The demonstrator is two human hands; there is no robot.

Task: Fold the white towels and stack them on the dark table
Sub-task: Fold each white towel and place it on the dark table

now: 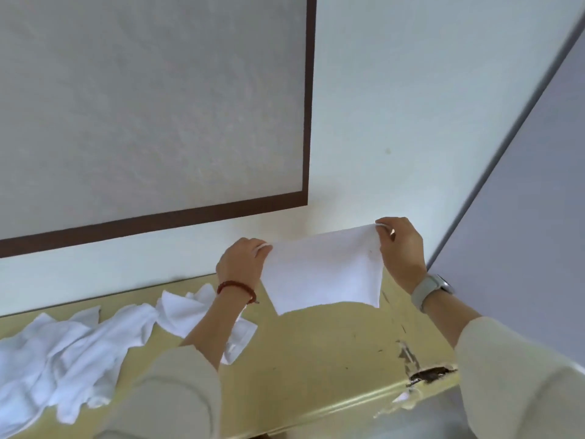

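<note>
Both hands were up in front of the wall, each pinching one top corner of a single white towel [323,270]. Left hand [242,264] had thumb and fingers closed on the towel's left corner, a red bead bracelet [235,288] on its wrist. Right hand [402,248] gripped the right corner a little higher, so the top edge sloped up to the right; a pale-strapped watch [432,289] sat on that wrist. Neither hand was slack or empty.

The held towel hung free in the air, stretched flat between the two grips, its lower edge above the tabletop and not touching it.

One tabletop [316,350] showed, yellowish rather than dark, scuffed, with a chipped spot near its right front edge. To the left on it lay a heap of unfolded white towels [72,350]; they overlapped too much to count. One more crumpled towel [186,308] lay just beside and partly behind the left forearm. Bare surface lay under the held towel and toward the right end.

The table's back edge met a pale wall, which carried one dark-framed panel [152,115]. A grey slanted surface [522,185] closed off the right side.
</note>
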